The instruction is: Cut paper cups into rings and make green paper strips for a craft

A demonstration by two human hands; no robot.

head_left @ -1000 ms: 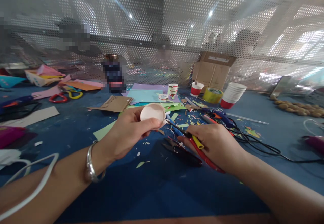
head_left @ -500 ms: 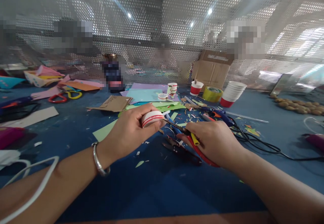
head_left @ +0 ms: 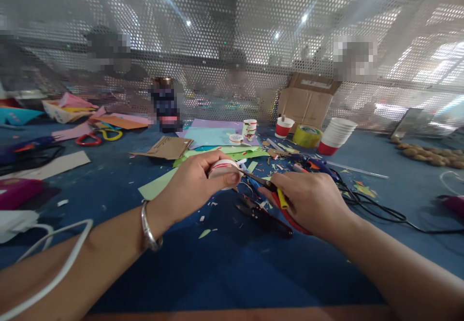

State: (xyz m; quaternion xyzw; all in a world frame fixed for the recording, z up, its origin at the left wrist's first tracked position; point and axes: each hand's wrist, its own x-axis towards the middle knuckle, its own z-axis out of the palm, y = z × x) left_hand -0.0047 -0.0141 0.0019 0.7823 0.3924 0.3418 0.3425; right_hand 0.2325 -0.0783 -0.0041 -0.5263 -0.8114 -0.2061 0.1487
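While a red-striped paper cup piece [head_left: 222,165] is being pinched above the tabletop [head_left: 203,282] by the left hand [head_left: 197,178], scissors [head_left: 282,199] are being gripped by the right hand [head_left: 308,193], their blades [head_left: 258,179] being aimed leftward and slightly away, tips at the piece's right edge.
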